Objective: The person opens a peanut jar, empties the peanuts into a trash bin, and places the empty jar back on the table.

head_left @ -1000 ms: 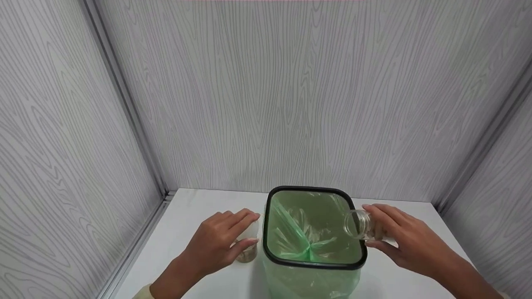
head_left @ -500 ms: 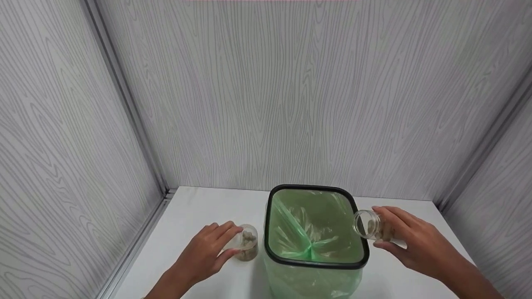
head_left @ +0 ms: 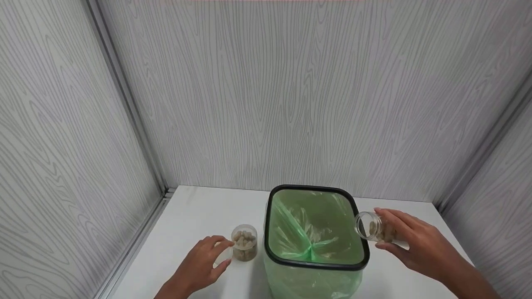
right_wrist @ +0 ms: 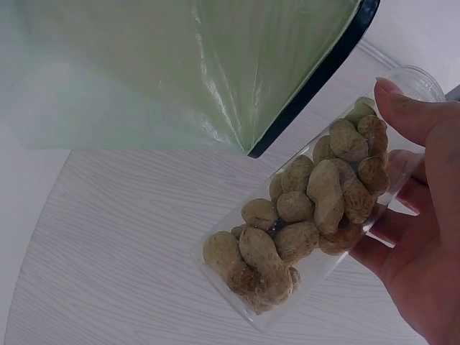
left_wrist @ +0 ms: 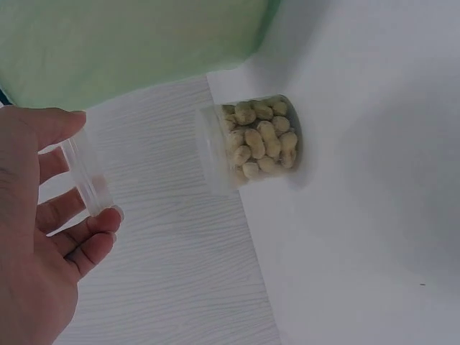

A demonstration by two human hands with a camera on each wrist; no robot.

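A clear lid (left_wrist: 88, 172) is pinched between the thumb and fingers of my left hand (head_left: 201, 261), to the left of a short clear jar (left_wrist: 259, 140). That jar stands upright on the white table, holding unshelled peanuts; its top looks uncovered. My right hand (head_left: 419, 245) grips a second clear jar (right_wrist: 295, 208), tall and tilted, with its mouth at the right rim of the bin (head_left: 360, 261). Several unshelled peanuts (right_wrist: 327, 194) lie inside this jar, mostly toward its base. The bin has a black rim and a pale green liner.
The bin's liner (head_left: 299, 232) is gathered in a knot inside, and the part of it I see holds no peanuts. Wood-grain panels (head_left: 249, 95) enclose the white table (head_left: 199, 203) at the back and on both sides.
My left hand has drawn away from the short jar, left and toward me, with the lid, uncovering the peanuts. My right hand has shifted slightly right, taking the tall jar's mouth back to the bin's rim.
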